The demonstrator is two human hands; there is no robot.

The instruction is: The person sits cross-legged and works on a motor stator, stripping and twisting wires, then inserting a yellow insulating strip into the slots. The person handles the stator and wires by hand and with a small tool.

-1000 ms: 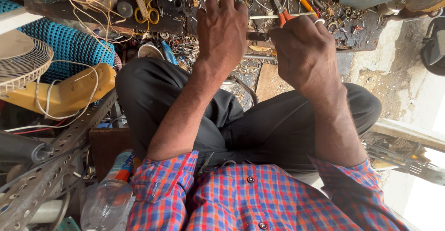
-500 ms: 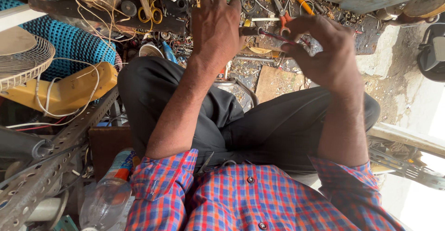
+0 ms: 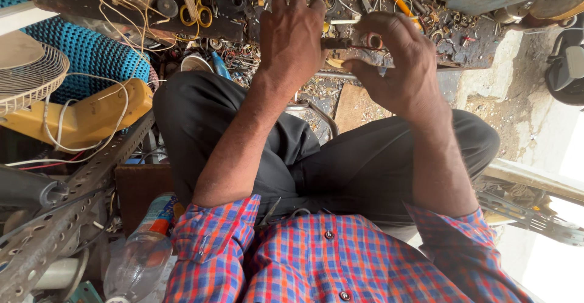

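Both hands meet at twelve o'clock, over the messy counter (image 3: 182, 29). Left hand (image 3: 292, 35) is wrapped tight round a dark tool (image 3: 336, 43), keeping it level. Right hand (image 3: 398, 66) pinches a small ring (image 3: 372, 40) at the tool's tip, thumb and fingers close so it cannot slip. Yellow scissors (image 3: 196, 14) lie at eleven o'clock. At nine o'clock sits a fan guard (image 3: 27, 75), and a plastic bottle (image 3: 141, 251) at seven.

Red, blue and orange checks on the shirt (image 3: 340, 260); plain black trousers (image 3: 340, 163). Yellow casing (image 3: 91, 117), yellow-handled scissors (image 3: 196, 14), blue knitted mesh (image 3: 91, 53), off-white fan guard (image 3: 27, 78), rusty brown small part (image 3: 371, 40).
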